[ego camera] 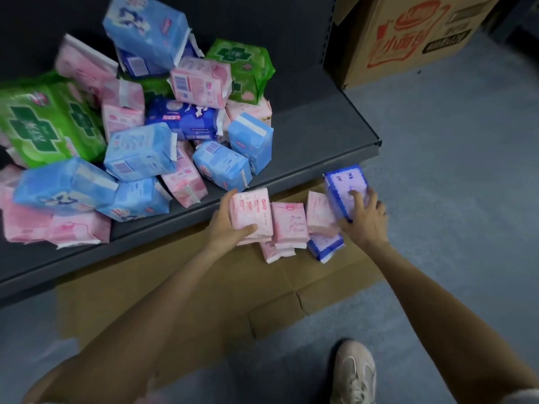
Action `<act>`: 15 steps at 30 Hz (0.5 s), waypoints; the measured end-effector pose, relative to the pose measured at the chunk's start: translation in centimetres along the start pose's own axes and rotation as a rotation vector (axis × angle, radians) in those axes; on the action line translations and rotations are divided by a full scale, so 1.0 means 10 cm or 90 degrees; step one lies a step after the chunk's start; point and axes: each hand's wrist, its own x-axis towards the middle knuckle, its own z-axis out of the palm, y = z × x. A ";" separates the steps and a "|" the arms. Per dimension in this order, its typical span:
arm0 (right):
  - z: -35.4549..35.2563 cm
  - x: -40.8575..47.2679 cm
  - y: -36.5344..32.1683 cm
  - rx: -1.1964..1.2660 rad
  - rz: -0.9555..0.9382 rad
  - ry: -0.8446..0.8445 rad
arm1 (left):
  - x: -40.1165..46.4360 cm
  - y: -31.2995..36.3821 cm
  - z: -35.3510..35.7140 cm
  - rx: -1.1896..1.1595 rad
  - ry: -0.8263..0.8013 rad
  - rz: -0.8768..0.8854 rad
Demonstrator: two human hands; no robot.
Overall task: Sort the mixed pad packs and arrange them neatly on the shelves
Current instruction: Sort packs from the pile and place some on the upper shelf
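Observation:
A jumbled heap of pad packs (140,153) in pink, light blue, dark blue and green covers the dark grey shelf (315,147). Below its front edge, several pink packs (288,224) and a blue pack (325,246) stand on flattened cardboard (204,287). My left hand (227,225) grips a pink pack (252,212) at the left end of that row. My right hand (364,217) holds a blue-and-white pack (342,185) at the right end, fingers curled over its face.
A large printed cardboard box (408,36) stands on the floor to the right of the shelf. The blue-grey floor (452,170) stretches right of the shelf. My shoe (354,371) is at the bottom edge. The shelf's right part is bare.

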 end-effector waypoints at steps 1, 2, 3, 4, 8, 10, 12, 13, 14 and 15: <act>0.03 0.03 0.10 -0.026 0.008 0.018 | 0.05 -0.06 -0.06 0.075 0.003 -0.004; 0.06 0.07 0.18 -0.051 0.015 0.025 | 0.08 -0.12 -0.09 0.140 0.005 -0.014; 0.12 0.10 0.24 -0.061 0.023 0.020 | 0.11 -0.18 -0.09 0.187 0.004 -0.033; 0.17 0.12 0.25 -0.052 0.034 0.000 | 0.11 -0.23 -0.06 0.216 -0.002 -0.050; 0.43 0.14 0.25 0.041 0.035 -0.180 | 0.09 -0.46 0.34 0.200 -0.078 -0.050; 0.52 0.13 0.22 -0.043 -0.036 -0.249 | 0.09 -0.54 0.47 0.164 -0.075 -0.062; 0.51 0.10 0.19 -0.098 -0.066 -0.238 | 0.11 -0.57 0.47 0.158 -0.070 -0.093; 0.47 0.08 0.16 -0.093 -0.058 -0.202 | 0.13 -0.57 0.45 0.199 -0.069 -0.110; 0.41 0.06 0.13 -0.077 -0.048 -0.157 | 0.14 -0.56 0.42 0.262 -0.066 -0.122; 0.34 0.03 0.10 -0.062 -0.052 -0.119 | 0.14 -0.52 0.38 0.321 -0.058 -0.125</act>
